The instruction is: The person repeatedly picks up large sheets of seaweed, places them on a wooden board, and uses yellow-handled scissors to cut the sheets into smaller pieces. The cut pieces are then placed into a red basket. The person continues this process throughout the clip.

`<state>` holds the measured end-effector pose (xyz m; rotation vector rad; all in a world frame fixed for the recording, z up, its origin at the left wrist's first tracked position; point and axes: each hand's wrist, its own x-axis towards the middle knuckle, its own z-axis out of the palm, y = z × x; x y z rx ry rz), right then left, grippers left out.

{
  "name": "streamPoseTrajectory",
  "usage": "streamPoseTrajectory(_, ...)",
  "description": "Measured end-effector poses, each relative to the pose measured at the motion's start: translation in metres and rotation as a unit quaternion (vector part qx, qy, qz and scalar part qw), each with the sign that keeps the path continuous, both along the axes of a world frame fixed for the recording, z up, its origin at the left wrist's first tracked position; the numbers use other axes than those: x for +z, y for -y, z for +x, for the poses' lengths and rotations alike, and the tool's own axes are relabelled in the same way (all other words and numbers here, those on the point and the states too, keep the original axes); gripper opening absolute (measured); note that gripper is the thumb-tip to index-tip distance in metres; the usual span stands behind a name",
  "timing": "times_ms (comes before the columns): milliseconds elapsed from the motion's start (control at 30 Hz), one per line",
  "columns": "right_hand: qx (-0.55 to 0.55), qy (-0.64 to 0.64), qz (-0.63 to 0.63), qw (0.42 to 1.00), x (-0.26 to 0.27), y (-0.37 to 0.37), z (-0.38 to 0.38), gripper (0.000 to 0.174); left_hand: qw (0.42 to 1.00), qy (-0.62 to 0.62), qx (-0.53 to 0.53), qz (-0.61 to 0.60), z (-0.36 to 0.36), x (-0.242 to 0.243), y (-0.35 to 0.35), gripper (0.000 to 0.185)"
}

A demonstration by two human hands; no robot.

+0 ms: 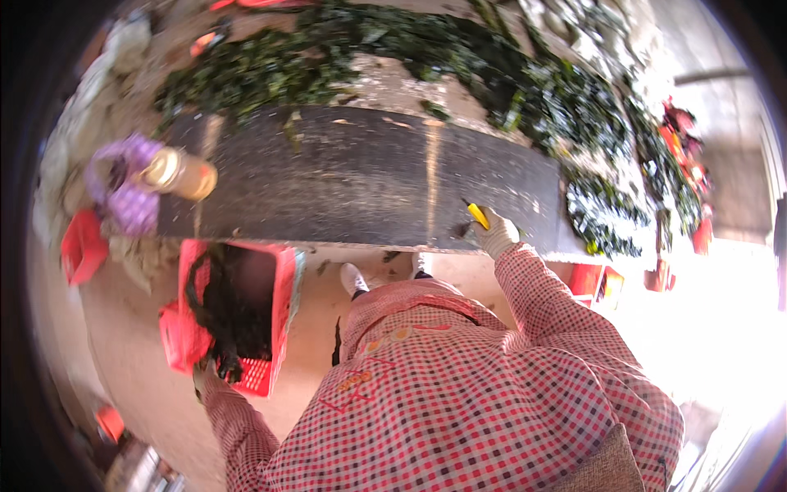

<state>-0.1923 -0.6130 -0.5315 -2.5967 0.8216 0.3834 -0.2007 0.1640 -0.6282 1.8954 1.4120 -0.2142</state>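
Note:
My right hand [497, 234], in a pale glove, is closed around a yellow-handled tool [478, 215] with a thin dark tip, at the near edge of a dark board [320, 178]. My left hand [208, 374], also gloved, is low at the near left corner of a red plastic crate [281, 307]. Dark, wet-looking strands, perhaps seaweed, lie in the crate [230, 301] and reach down beside that hand. Whether its fingers grip the strands or the crate is not clear. Long heaps of dark green leafy strands [547, 92] lie along the board's far side.
A jar with yellowish contents [184, 175] lies by a purple cloth [132, 190] at the board's left end. A red container [85, 246] is at the far left. Another red crate [587, 283] stands under the right end. My shoes [353, 278] are below the near edge.

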Motion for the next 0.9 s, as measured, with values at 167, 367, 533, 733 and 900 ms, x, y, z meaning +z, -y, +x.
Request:
streamPoseTrajectory(167,-0.228,0.158,0.043,0.960,-0.042,0.070,-0.108,0.021,0.971,0.158,-0.167,0.072,0.019,-0.037,0.168,0.043)
streamPoseTrajectory(367,-0.322,0.186,0.135,0.918,-0.079,0.069,-0.158,0.014,0.700,0.274,-0.654,-0.085,0.074,-0.002,0.463,0.046)
streamPoseTrajectory(533,-0.251,0.191,0.161,0.935,-0.055,0.065,-0.182,0.035,0.529,0.222,-0.819,-0.021,0.049,0.027,0.636,0.071)
streamPoseTrajectory(733,-0.243,0.172,0.170,0.939,-0.025,0.131,-0.242,0.033,0.563,0.107,-0.813,0.101,0.017,0.009,0.718,0.039)
streamPoseTrajectory(900,-0.228,0.130,0.163,0.951,-0.034,0.192,-0.292,0.039,0.661,0.015,-0.741,0.117,0.033,0.004,0.731,0.014)
